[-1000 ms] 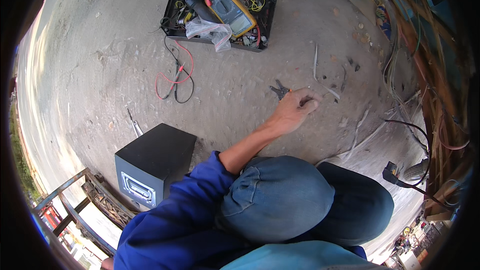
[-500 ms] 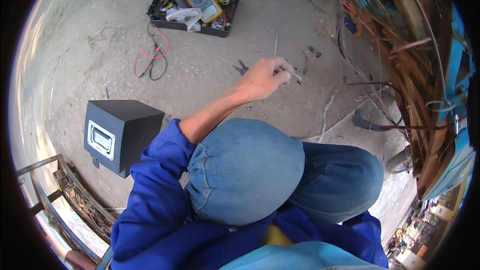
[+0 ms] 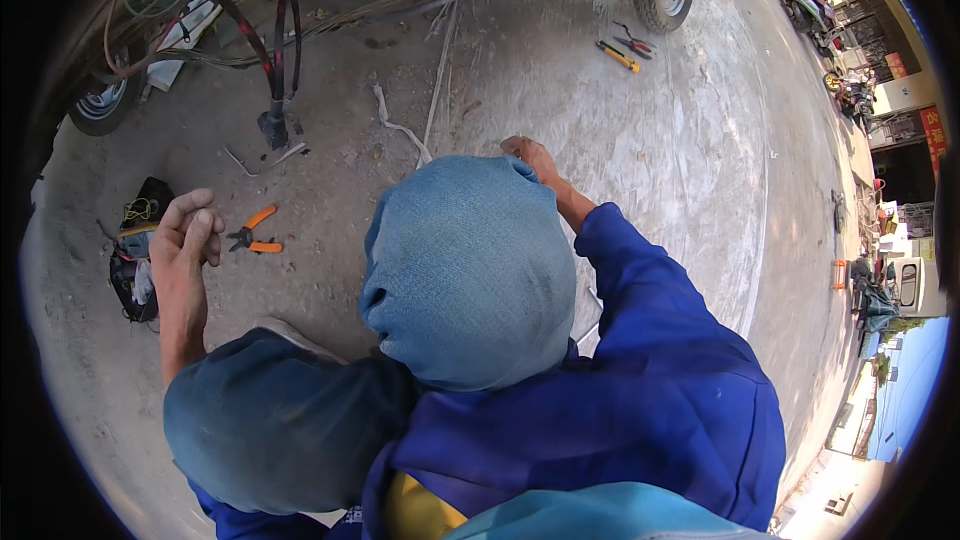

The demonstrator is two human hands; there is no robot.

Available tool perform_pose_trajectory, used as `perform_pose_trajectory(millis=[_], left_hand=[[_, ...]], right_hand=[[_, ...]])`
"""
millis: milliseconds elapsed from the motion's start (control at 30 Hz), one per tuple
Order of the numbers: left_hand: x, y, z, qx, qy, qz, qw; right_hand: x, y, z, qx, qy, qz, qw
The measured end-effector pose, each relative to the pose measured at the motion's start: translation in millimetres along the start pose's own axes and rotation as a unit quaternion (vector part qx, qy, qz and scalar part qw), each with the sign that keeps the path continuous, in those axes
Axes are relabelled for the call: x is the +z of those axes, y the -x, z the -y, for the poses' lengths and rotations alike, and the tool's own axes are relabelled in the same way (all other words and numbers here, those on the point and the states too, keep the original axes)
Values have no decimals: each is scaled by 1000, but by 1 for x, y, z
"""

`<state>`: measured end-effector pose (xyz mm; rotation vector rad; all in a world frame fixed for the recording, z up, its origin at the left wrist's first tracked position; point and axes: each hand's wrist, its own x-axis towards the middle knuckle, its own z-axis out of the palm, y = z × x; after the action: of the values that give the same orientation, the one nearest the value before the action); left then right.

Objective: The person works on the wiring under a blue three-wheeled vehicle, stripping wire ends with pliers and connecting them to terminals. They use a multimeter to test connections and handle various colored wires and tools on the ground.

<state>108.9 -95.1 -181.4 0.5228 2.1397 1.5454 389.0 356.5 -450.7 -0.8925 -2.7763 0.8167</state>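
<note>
My left hand (image 3: 183, 250) is raised at the left, fingers loosely bent and apart, with nothing visible in it. Close to its right, orange-handled pliers (image 3: 256, 232) lie on the ground with their handles spread. Beyond my bent knee (image 3: 470, 270) reaches my right hand (image 3: 535, 157), low near the ground. The knee hides part of its fingers, so I cannot make out whether it holds anything. A pale twisted strip (image 3: 400, 127) lies to its left. Behind my left hand is a black tray (image 3: 122, 285) with a yellow-edged meter and wires.
A yellow utility knife (image 3: 618, 57) and red-and-black pliers (image 3: 633, 43) lie at the far right. A thick cable with a black end piece (image 3: 273, 127) hangs at the far left. A wheeled frame with a tyre (image 3: 662, 2) stands along the far side.
The view has swung to the right. My right hand has come into sight beyond the knee. The orange handles of the pliers show now, and the black box has left the view.
</note>
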Motion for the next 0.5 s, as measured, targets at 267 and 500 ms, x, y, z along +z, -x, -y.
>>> perform_pose_trajectory(millis=[267, 500], left_hand=[[-22, -5, -39, 64, -83, -29, 994], [-29, -32, -40, 78, -77, 5, 994]], right_hand=[[-15, 35, -125, 140, -19, -119, 983], [2, 59, -183, 86, 25, -179, 980]])
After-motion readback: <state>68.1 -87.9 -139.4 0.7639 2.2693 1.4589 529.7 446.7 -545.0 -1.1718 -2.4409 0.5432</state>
